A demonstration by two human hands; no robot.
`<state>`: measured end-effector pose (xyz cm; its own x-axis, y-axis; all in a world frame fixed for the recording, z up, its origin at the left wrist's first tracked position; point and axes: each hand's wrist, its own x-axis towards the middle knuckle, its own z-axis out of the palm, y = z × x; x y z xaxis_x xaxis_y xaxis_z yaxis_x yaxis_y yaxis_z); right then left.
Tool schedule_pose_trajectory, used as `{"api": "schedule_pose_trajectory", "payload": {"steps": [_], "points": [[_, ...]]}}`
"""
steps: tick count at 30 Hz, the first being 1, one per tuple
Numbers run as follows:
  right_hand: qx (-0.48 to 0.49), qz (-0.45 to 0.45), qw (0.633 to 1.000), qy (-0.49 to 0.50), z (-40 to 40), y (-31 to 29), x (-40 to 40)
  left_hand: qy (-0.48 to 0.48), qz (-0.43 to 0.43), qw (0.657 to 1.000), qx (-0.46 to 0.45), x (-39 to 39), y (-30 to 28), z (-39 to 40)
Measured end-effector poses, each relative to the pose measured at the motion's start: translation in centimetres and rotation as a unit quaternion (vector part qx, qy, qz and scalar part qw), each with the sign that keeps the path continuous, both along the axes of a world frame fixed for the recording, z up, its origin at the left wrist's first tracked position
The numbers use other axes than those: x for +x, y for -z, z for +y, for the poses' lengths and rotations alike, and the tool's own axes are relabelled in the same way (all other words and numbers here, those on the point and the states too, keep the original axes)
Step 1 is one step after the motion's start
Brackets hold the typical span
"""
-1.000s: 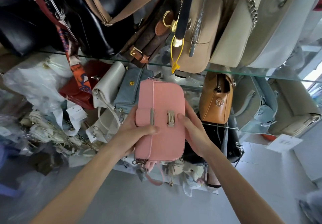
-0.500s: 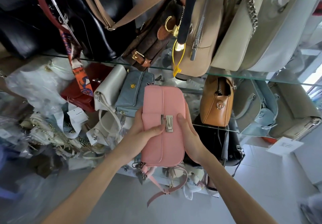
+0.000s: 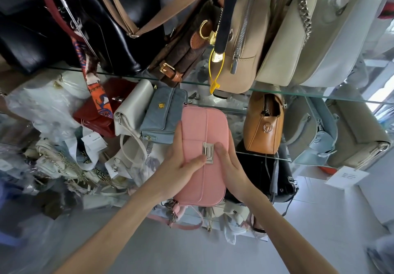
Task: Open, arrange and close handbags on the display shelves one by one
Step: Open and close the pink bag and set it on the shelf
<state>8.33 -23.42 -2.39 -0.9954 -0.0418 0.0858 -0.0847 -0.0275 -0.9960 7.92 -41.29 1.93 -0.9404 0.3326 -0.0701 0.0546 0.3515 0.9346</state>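
I hold a pink handbag (image 3: 215, 177) upright in front of the glass display shelves (image 3: 298, 93). Its flap lies down over the front, with a silver clasp (image 3: 208, 152) at the flap's edge. My left hand (image 3: 177, 167) grips the bag's left side, thumb pressing the flap right beside the clasp. My right hand (image 3: 231, 173) grips the right side, thumb next to the clasp. The pink strap (image 3: 181, 225) dangles below the bag.
A blue quilted bag (image 3: 160, 120), a white bag (image 3: 132, 107) and a red bag (image 3: 96, 116) stand to the left; a tan bag (image 3: 262, 128) and a black bag (image 3: 262, 177) to the right. Black, brown and beige bags fill the upper shelf. Plastic-wrapped items pile at the left.
The flap, held apart from the clasp a second ago, now lies shut against it. The bag has turned a little and moved slightly down in view.
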Motion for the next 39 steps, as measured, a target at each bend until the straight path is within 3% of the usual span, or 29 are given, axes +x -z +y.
{"api": "schedule_pose_trajectory", "payload": {"steps": [8,13,22,30,35,39], "points": [[-0.044,-0.017,0.999,-0.026,0.6,-1.0,0.2,-0.024,-0.013,0.993,0.111,0.0,-0.1,-0.5],[-0.038,-0.001,0.999,-0.023,0.6,-1.4,0.0,-0.038,-0.016,0.991,0.127,-0.1,-0.8,-0.3],[-0.01,0.007,1.0,-0.01,0.2,-0.6,0.0,0.005,0.02,0.999,0.04,0.1,-1.0,-0.1],[-0.03,-0.012,0.998,-0.05,0.8,-1.2,0.3,-0.013,-0.032,0.998,0.054,-1.1,-1.3,-0.9],[0.003,-0.067,0.992,-0.106,2.8,-1.9,-0.8,0.014,-0.038,0.997,-0.063,-2.6,-1.9,-2.4],[0.063,-0.011,0.995,-0.078,3.3,-2.9,-1.0,0.067,-0.031,0.99,-0.119,-3.3,-2.5,-3.5]]}}
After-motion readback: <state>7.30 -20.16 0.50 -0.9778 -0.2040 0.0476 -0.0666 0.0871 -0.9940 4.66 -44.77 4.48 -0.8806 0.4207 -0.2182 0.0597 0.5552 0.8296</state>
